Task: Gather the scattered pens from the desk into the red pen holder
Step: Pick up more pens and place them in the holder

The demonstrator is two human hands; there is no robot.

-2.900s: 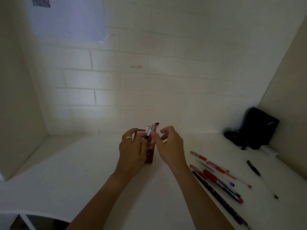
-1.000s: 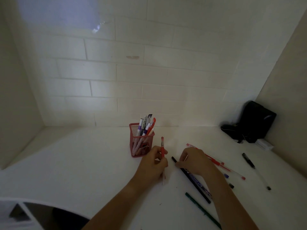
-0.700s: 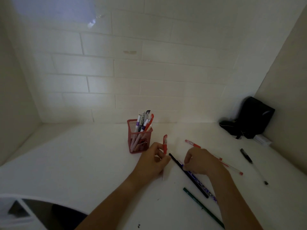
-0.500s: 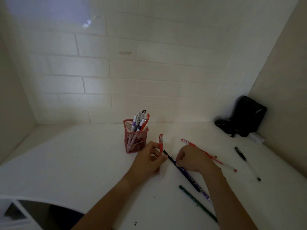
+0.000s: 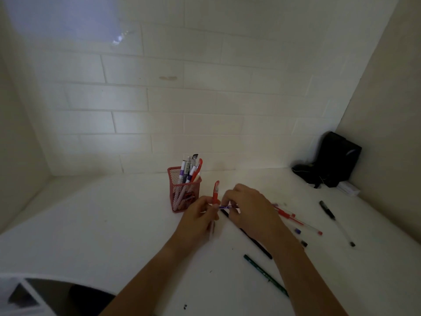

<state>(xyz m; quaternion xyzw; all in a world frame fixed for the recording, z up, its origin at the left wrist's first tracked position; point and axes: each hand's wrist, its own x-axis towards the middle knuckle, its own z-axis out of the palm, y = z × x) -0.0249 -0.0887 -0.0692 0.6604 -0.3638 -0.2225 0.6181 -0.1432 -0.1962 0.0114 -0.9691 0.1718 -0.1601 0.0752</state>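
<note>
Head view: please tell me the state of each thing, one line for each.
red pen holder: upright, several pens inside.
left hand: shut on a red pen, cap up.
right hand: pinching a purple pen beside the left hand.
black pen: flat on desk, partly under the right hand.
green pencil: flat on desk.
black marker: flat, far right.

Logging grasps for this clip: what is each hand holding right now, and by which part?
The left hand pinches a red-capped pen upright, mid-barrel below the cap. The right hand fingertips grip one end of a purple pen.
</note>
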